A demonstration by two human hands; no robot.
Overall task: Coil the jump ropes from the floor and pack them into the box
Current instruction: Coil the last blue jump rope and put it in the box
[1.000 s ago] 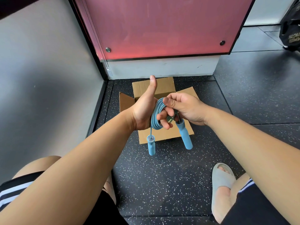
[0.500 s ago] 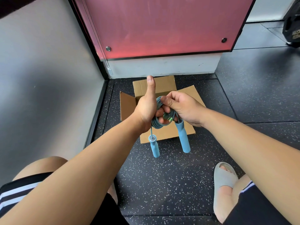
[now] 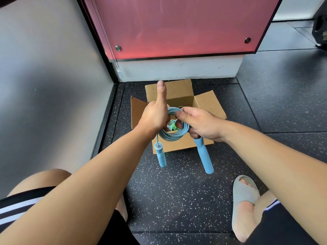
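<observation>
A light blue jump rope (image 3: 172,136) is wound into a round coil, held in the air over an open cardboard box (image 3: 207,103) on the floor. My left hand (image 3: 155,115) grips the coil's left side, thumb pointing up. My right hand (image 3: 200,122) pinches its right and top side. Two blue handles hang below the coil: one (image 3: 160,155) under my left hand, a longer-looking one (image 3: 203,155) under my right. Through the coil I see a bit of green rope (image 3: 172,126) inside the box.
The box sits in a corner between a grey wall (image 3: 44,94) on the left and a pink panel (image 3: 177,27) with a white base behind. Black speckled rubber floor (image 3: 177,191) lies all around. My right foot in a grey slipper (image 3: 243,197) is at lower right.
The coil has opened from a tight bunch into a wider round ring between my hands. My right hand shifted right along the coil; both handles hang lower.
</observation>
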